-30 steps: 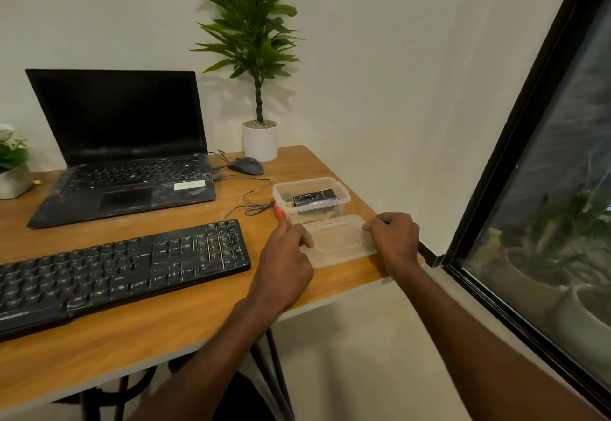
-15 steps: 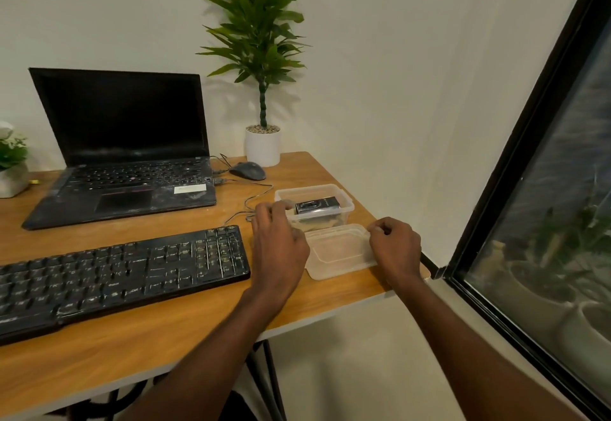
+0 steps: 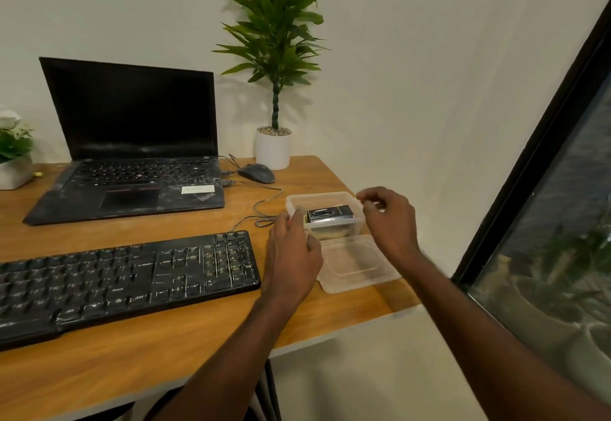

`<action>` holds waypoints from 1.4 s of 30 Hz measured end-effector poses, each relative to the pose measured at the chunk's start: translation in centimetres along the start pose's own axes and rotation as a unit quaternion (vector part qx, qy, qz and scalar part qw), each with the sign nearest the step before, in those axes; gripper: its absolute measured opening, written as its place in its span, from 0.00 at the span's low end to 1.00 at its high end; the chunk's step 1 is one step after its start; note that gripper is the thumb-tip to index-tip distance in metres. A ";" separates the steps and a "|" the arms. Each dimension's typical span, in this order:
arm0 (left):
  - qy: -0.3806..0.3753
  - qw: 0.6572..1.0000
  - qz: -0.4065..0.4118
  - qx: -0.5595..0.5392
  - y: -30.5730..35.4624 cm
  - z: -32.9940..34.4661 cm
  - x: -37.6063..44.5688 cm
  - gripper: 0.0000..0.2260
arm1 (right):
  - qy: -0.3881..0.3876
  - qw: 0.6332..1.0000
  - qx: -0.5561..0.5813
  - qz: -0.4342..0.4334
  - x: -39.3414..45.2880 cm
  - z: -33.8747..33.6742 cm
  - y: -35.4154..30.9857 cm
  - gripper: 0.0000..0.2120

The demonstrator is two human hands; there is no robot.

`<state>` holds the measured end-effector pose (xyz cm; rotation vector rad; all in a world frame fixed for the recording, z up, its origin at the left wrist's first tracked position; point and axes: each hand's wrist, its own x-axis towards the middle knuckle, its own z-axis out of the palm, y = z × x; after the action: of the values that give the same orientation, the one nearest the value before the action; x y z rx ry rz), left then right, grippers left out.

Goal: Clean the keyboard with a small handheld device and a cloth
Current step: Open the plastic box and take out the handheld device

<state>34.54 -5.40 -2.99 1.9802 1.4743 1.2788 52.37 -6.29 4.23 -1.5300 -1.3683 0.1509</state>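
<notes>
Keyboard [image 3: 122, 283] first: one black external board lies nearest the viewer at about 9 o'clock on the wooden desk [image 3: 139, 367], untouched so far. Just right of it, at 3 o'clock, one clear lid [image 3: 355, 263] lies flat near the desk's edge. The left hand [image 3: 292, 260] reaches over the lid's left side, fingers loosely extended against the near left wall of one clear plastic container [image 3: 322, 200], steadying rather than clutching it. The right hand [image 3: 388, 222] hovers over the container's right side with fingers half curled and nothing between them.

Inside the container sits one small dark handheld device [image 3: 330, 215], resting on something pale that may be the cloth; I cannot tell for sure.

The step in hand looks to be taking out the device. It would go best with the left hand bracing the tub so that it does not slide, while the right pinches the device by its long sides and lifts it straight up.

Farther off: one mouse [image 3: 256, 173] with its cable at 12 o'clock, one open laptop [image 3: 132, 156] at 10 o'clock, and two potted plants, a tall one [image 3: 272, 148] behind the mouse and a small one [image 3: 15, 156] at the far left.
</notes>
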 end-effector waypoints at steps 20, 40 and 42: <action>-0.031 0.998 -0.017 0.043 0.6 -0.1 0.2 0.29 | -0.456 0.841 -0.279 -0.082 7.8 4.9 -3.9 0.16; -0.030 0.998 -0.012 0.048 0.5 -0.1 0.2 0.30 | -0.343 0.908 -0.208 -0.121 6.3 4.2 -3.7 0.13; -0.031 0.998 -0.015 0.052 0.5 0.0 0.2 0.30 | -0.284 0.943 -0.127 -0.120 6.1 3.6 -3.5 0.12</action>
<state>34.83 -5.41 -2.49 2.0365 1.5639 1.1396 49.71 0.02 8.24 -1.5776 -2.0886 0.2887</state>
